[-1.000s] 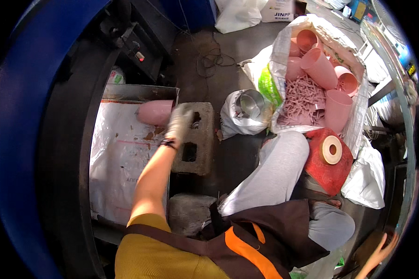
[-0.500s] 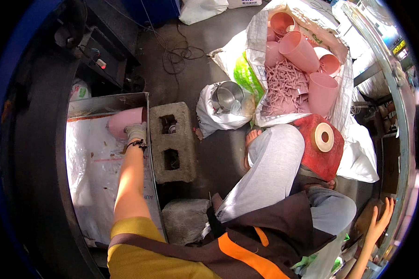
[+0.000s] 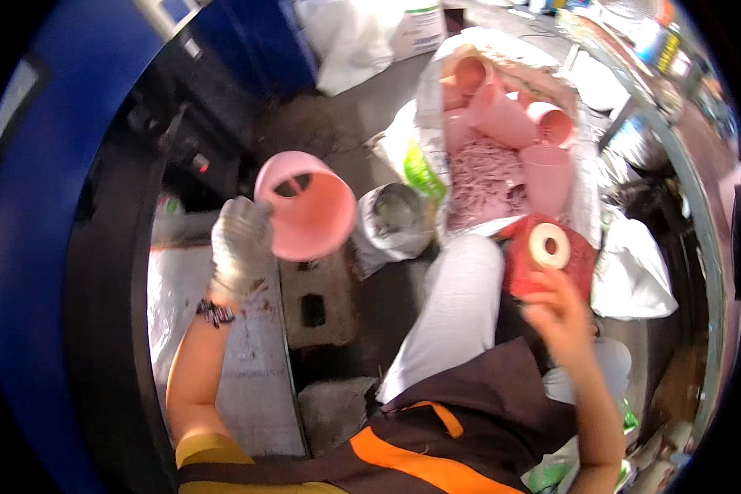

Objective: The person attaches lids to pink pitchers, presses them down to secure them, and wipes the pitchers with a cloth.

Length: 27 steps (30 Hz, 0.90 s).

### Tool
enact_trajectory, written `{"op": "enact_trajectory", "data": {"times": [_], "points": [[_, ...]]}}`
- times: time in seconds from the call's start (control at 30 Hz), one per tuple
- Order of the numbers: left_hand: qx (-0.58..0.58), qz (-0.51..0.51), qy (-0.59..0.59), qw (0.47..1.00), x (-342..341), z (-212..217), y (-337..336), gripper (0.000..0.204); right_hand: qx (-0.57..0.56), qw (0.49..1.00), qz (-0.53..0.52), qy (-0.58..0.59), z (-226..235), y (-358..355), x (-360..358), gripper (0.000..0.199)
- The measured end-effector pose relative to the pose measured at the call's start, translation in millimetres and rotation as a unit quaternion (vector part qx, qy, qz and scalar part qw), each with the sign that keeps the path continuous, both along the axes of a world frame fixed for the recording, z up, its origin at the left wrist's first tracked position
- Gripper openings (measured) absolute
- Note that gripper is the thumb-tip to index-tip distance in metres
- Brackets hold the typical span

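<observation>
My left hand (image 3: pixel 237 247), in a grey work glove, grips a pink plastic pot (image 3: pixel 306 206) by its rim and holds it up above a grey concrete block (image 3: pixel 317 300). The pot lies on its side, with holes showing in its base. My right hand (image 3: pixel 556 313) is bare and raised over my right knee, fingers apart, holding nothing. It hovers just below a red mesh bundle (image 3: pixel 576 263) with a cream tape roll (image 3: pixel 549 245) on top.
A large white sack (image 3: pixel 502 123) at the upper right holds several pink pots and pink scraps. A metal bowl in a plastic bag (image 3: pixel 393 216) sits beside the block. A plastic-lined tray (image 3: pixel 198 346) lies at left, next to a dark blue machine (image 3: pixel 74 165).
My left hand has lifted the pink pot out of the tray and up toward the middle. My right hand has risen from the lower right edge to the red bundle.
</observation>
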<state>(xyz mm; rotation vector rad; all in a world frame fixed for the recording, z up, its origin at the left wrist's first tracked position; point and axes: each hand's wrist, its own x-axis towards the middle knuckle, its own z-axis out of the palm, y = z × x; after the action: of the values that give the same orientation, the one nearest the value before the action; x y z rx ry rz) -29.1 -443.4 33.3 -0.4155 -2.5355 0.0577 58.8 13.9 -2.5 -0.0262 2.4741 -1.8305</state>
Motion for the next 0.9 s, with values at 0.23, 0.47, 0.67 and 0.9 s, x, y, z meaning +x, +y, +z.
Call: {"op": "enact_trajectory", "data": {"times": [0.23, 0.47, 0.67, 0.9], "points": [[0.181, -0.518, -0.173, 0.818, 33, 53, 205, 0.037, 0.062, 0.985, -0.122, 0.105, -28, -13, 27, 0.053], [0.483, -0.403, -0.319, 0.709, 13, 4, 293, 0.026, 0.113, 0.989, -0.088, 0.046, -36, 48, 109, 0.051], [0.049, -0.608, -0.168, 0.775, 20, 26, 326, 0.015, 0.471, 0.809, -0.070, 0.346, 46, 94, 116, 0.041], [-0.067, -0.664, -0.193, 0.719, 40, 12, 341, 0.020, 0.554, 0.759, 0.247, 0.236, 63, 91, 99, 0.015]]}}
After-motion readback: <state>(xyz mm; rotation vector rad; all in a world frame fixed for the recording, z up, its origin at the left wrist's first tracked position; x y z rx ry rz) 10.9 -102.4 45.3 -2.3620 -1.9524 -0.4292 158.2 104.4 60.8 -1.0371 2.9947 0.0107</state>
